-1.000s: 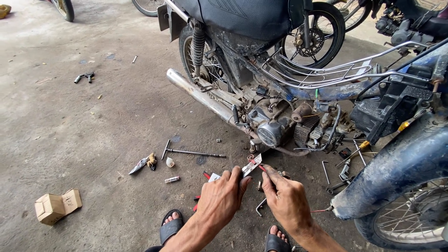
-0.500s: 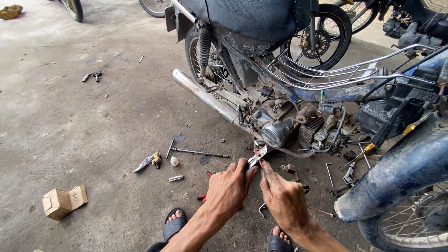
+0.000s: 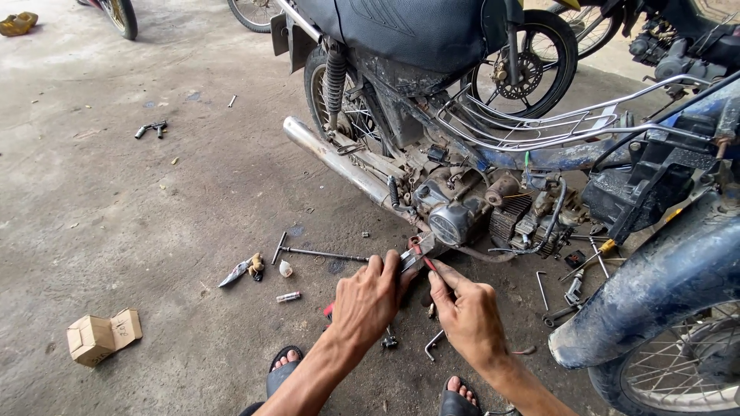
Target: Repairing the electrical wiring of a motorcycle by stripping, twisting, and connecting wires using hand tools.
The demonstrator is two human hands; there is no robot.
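Stained grey concrete floor (image 3: 116, 223) spreads out to the left, with a stripped-down motorcycle (image 3: 432, 115) standing across the far side, its chrome exhaust pipe (image 3: 331, 158) slanting down toward the engine (image 3: 455, 216). Near the bottom, the left hand (image 3: 366, 300) is closed around a pair of red-handled pliers (image 3: 416, 254), whose tip reaches up just below the engine casing. Just beside it, the right hand (image 3: 466, 312) has its fingers curled, the thumb and forefinger pinched at the pliers' head; whether they grip some small part there, I cannot tell. On the floor to the left lie a T-handle wrench (image 3: 316, 252), a small knife (image 3: 235, 271) and, nearer, a torn cardboard box (image 3: 102, 335). Right of the hands, several spanners and bent keys (image 3: 570, 289) are scattered beside a blue mudguard (image 3: 655, 293). Sandalled feet (image 3: 285, 362) show at the near edge.
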